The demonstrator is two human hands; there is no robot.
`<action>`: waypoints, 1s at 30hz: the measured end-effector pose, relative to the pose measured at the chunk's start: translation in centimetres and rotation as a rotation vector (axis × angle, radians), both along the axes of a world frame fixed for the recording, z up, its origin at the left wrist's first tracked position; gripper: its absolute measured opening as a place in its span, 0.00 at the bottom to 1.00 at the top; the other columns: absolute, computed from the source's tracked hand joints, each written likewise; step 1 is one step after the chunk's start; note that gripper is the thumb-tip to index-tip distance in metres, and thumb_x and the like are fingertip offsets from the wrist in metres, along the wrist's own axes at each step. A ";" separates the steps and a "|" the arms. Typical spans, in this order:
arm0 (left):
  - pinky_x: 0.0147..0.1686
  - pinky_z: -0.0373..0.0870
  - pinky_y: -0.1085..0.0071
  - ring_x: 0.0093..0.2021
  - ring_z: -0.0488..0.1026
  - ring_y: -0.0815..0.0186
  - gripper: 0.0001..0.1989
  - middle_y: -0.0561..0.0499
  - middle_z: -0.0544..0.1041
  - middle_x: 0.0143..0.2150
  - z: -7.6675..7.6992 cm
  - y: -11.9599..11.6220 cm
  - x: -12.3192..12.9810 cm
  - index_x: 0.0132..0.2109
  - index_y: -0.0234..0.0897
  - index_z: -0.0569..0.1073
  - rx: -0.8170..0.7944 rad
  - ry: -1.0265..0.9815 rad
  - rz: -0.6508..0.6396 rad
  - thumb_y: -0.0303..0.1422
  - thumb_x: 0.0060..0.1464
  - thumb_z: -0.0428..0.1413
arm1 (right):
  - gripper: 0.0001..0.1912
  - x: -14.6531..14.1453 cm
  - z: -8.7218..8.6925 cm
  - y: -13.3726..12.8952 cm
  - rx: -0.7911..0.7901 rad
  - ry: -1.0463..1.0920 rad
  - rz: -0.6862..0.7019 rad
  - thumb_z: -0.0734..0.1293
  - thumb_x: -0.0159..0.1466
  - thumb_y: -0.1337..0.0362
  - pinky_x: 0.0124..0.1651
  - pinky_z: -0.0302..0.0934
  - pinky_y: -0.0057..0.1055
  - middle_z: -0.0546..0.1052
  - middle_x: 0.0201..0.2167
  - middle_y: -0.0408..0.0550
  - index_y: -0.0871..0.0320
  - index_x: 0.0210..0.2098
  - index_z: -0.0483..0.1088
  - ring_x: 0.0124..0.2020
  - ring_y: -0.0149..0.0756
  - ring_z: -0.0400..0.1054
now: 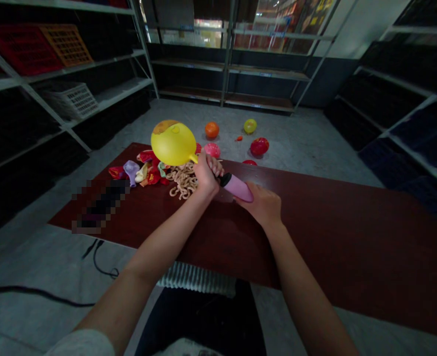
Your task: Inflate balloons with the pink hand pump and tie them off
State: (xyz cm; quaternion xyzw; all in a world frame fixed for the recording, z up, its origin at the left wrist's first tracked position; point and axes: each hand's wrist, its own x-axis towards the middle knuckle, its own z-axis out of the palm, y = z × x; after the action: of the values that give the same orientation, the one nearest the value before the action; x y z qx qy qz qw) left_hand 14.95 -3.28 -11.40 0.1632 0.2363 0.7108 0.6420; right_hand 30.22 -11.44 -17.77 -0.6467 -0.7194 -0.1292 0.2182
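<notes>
A yellow balloon (pixel 174 144), inflated and with an orange-brown patch on top, points up and to the left from my left hand (pixel 207 173). The fingers of that hand are closed around the balloon's neck, beside the black tip of a pink hand pump (pixel 240 189). My right hand (pixel 263 202) is wrapped round the pump's pink body. Behind and left of my left hand lie a heap of tan twisted strands (pixel 183 182) and a pile of uninflated coloured balloons (pixel 150 170) on the dark red table (pixel 333 222).
A blurred dark object (pixel 103 205) lies at the table's left end. Beyond the table, an orange balloon (pixel 211 130), a yellow-green one (pixel 250 126) and a red one (pixel 259 147) rest on the floor. Shelves stand on three sides; black cables (pixel 36 292) run at lower left.
</notes>
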 end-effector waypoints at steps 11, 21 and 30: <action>0.12 0.47 0.74 0.10 0.48 0.75 0.31 0.60 0.49 0.13 0.5 0.6 -3.0 0.21 0.39 0.51 -0.046 -0.056 0.088 0.42 0.71 0.52 | 0.30 -1.7 -0.2 1.0 0.021 0.061 0.068 0.69 0.63 0.40 0.41 0.60 0.35 0.83 0.44 0.53 0.56 0.54 0.75 0.41 0.46 0.77; 0.14 0.48 0.74 0.12 0.48 0.75 0.30 0.60 0.49 0.14 1.5 1.3 -5.5 0.23 0.38 0.50 -0.065 -0.111 0.160 0.41 0.72 0.50 | 0.28 1.5 -0.2 1.3 0.108 -0.076 0.028 0.66 0.66 0.40 0.49 0.55 0.40 0.82 0.44 0.55 0.56 0.51 0.75 0.45 0.48 0.72; 0.16 0.47 0.72 0.13 0.45 0.74 0.27 0.60 0.48 0.16 2.6 1.2 -8.3 0.24 0.38 0.50 -0.023 -0.157 0.299 0.37 0.73 0.48 | 0.27 4.2 0.5 0.9 0.194 -0.109 -0.074 0.63 0.68 0.41 0.56 0.50 0.45 0.80 0.52 0.55 0.54 0.55 0.72 0.54 0.51 0.67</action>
State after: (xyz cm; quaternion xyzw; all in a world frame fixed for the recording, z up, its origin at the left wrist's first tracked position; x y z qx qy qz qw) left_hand 6.65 -2.10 -8.78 0.0627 0.2153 0.8062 0.5475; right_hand 34.45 -10.52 -17.23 -0.6404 -0.6901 -0.2412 0.2353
